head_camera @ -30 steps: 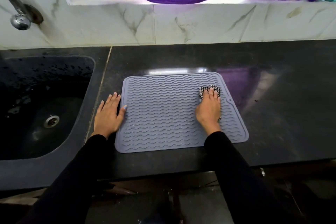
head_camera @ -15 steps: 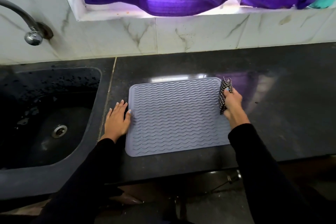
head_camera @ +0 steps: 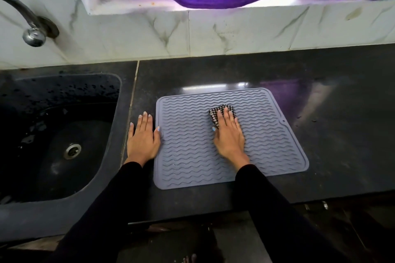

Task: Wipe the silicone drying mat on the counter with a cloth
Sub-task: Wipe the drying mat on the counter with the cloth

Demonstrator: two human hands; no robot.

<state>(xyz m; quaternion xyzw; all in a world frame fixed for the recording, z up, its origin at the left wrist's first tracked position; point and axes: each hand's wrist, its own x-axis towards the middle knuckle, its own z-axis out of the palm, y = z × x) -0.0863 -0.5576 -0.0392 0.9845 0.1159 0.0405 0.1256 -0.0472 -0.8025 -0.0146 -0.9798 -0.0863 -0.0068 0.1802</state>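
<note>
Mat (head_camera: 192, 156), silicone, judged soft and floppy, is laid flat near the desk's (head_camera: 342, 134) front edge, steadied at its sink-side edge by the flat left hand (head_camera: 142, 141); cloth (head_camera: 218, 113) is pressed beneath the flat right hand (head_camera: 229, 136).

Both arms are covered by long, close-fitting black fabric sleeves: the left sleeve (head_camera: 102, 205) and the right sleeve (head_camera: 275, 205) each end in a plain, straight cuff right at the wrist, with no buttons, stripes or logos visible. The material looks smooth and matte (fine texture is too dark to make out). The bare left hand (head_camera: 142, 137) and bare right hand (head_camera: 229, 135) wear no rings, watch or bracelets. The fingernails on both hands are kept fairly short and painted in a pale, light bluish polish, clearest on the thumbnails. At the bottom edge of the view, the tips of bare toes (head_camera: 189, 259) show.
</note>
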